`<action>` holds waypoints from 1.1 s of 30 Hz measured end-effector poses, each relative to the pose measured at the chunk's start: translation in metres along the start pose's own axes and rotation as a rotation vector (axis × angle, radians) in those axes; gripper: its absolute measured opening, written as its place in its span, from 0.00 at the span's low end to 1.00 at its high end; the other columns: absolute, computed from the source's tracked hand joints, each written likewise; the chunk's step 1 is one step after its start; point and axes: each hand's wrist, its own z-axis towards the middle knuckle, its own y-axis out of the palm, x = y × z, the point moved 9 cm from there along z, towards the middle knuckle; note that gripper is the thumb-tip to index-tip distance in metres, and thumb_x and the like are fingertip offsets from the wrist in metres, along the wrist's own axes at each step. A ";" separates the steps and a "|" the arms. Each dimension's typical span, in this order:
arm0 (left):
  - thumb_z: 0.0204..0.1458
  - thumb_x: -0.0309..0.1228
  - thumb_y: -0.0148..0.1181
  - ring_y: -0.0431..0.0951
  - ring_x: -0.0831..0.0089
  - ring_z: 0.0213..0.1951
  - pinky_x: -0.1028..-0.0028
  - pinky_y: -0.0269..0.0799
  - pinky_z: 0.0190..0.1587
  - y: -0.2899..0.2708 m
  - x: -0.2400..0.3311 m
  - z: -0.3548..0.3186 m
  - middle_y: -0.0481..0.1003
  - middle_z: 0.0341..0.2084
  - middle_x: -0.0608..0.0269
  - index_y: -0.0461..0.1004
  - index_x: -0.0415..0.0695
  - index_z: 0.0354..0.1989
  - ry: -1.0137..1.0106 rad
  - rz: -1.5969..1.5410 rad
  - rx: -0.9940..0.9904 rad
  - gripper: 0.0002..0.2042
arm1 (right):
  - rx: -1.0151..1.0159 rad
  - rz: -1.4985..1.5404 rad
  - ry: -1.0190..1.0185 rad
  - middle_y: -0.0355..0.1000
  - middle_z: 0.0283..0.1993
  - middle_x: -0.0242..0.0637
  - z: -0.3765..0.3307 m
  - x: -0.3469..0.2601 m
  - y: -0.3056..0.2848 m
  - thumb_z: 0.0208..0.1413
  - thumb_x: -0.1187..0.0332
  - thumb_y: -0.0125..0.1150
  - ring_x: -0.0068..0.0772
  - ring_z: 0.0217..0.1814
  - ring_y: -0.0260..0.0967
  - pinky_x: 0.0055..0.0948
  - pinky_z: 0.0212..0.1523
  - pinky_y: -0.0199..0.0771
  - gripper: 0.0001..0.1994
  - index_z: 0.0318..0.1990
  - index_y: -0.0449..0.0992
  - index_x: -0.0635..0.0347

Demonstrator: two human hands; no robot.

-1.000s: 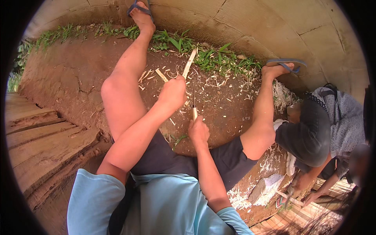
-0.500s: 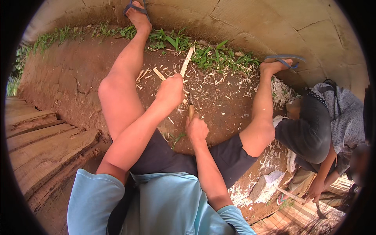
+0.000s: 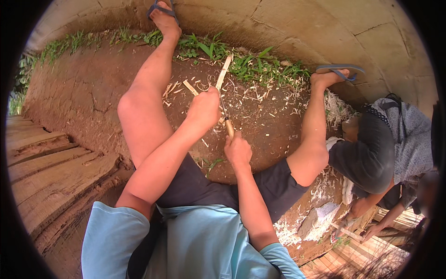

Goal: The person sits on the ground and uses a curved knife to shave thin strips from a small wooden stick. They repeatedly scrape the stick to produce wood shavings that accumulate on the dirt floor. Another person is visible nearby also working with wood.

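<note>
the left hand (image 3: 203, 110) is closed into a fist around a pale wooden strip (image 3: 224, 73). the strip comes out past the top of the fist on the thumb side and slants up and slightly to the right, its free end near the green grass (image 3: 265, 69) at the foot of the wall (image 3: 297, 23). the lower part of the strip is hidden inside the fingers, which are curled right over it with no gap showing. a shorter pale piece (image 3: 190, 87) shows just beside the knuckles, on the left; whether those fingers touch it or it lies on the ground behind, i cannot tell.

the right hand (image 3: 238, 151), lower and nearer the body, is wrapped around the light handle of a knife (image 3: 229, 129). the handle sticks out above its fingers, and the thin dark blade runs up and leftward to just beside the left fist, close to the lower visible part of the strip. whether the edge touches the wood is too small to tell.

both hands are between the spread bare legs, over reddish earth (image 3: 269, 149) scattered with pale shavings (image 3: 174, 89). at the right, a co-worker (image 3: 367, 160) in dark trousers bends beside another pale strip (image 3: 347, 232), with one hand near its end.
</note>
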 end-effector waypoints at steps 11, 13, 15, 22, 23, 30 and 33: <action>0.43 0.17 0.55 0.78 0.39 0.35 0.53 0.75 0.40 0.000 -0.005 0.001 0.75 0.27 0.33 0.67 0.27 0.35 -0.011 0.008 -0.010 0.10 | 0.513 0.737 -0.420 0.76 0.33 0.50 -0.026 -0.027 -0.082 0.58 0.65 0.59 0.44 0.36 0.76 0.37 0.40 0.74 0.13 0.45 0.70 0.64; 0.43 0.17 0.55 0.78 0.39 0.35 0.53 0.75 0.40 -0.001 -0.002 0.000 0.75 0.27 0.33 0.67 0.27 0.35 -0.011 0.010 -0.020 0.10 | 0.084 0.257 -0.088 0.76 0.37 0.52 -0.004 -0.012 -0.009 0.59 0.60 0.56 0.49 0.40 0.76 0.41 0.43 0.74 0.14 0.42 0.72 0.64; 0.43 0.17 0.55 0.78 0.40 0.36 0.53 0.75 0.40 -0.001 -0.001 -0.002 0.75 0.28 0.33 0.67 0.27 0.36 -0.018 0.025 -0.030 0.11 | -0.131 0.041 0.084 0.76 0.41 0.54 0.003 0.005 0.020 0.59 0.56 0.53 0.54 0.44 0.75 0.45 0.46 0.73 0.17 0.40 0.74 0.64; 0.42 0.16 0.55 0.78 0.40 0.35 0.53 0.75 0.40 0.000 -0.005 0.000 0.75 0.27 0.34 0.67 0.28 0.35 -0.021 0.006 -0.020 0.10 | -0.232 0.026 0.122 0.75 0.44 0.56 0.009 0.006 0.017 0.58 0.55 0.52 0.57 0.48 0.73 0.50 0.49 0.72 0.18 0.43 0.74 0.62; 0.42 0.16 0.55 0.78 0.40 0.35 0.53 0.75 0.40 0.000 -0.005 0.000 0.75 0.27 0.34 0.67 0.28 0.35 -0.017 0.002 -0.020 0.10 | -0.240 0.014 0.127 0.75 0.44 0.55 0.010 0.005 0.022 0.59 0.56 0.52 0.56 0.48 0.74 0.50 0.49 0.72 0.17 0.43 0.73 0.62; 0.42 0.16 0.55 0.78 0.40 0.35 0.53 0.75 0.40 -0.001 -0.003 0.002 0.75 0.27 0.33 0.67 0.28 0.35 -0.009 0.003 -0.006 0.10 | -0.166 0.455 0.109 0.75 0.35 0.52 0.025 0.005 0.045 0.62 0.58 0.49 0.56 0.40 0.74 0.47 0.42 0.72 0.15 0.41 0.68 0.63; 0.42 0.16 0.55 0.78 0.39 0.35 0.53 0.75 0.40 -0.001 -0.003 0.001 0.75 0.27 0.33 0.67 0.28 0.35 -0.019 -0.010 -0.011 0.10 | -0.415 0.874 0.240 0.74 0.31 0.48 0.032 0.013 0.068 0.63 0.58 0.48 0.50 0.34 0.73 0.45 0.40 0.71 0.15 0.42 0.68 0.63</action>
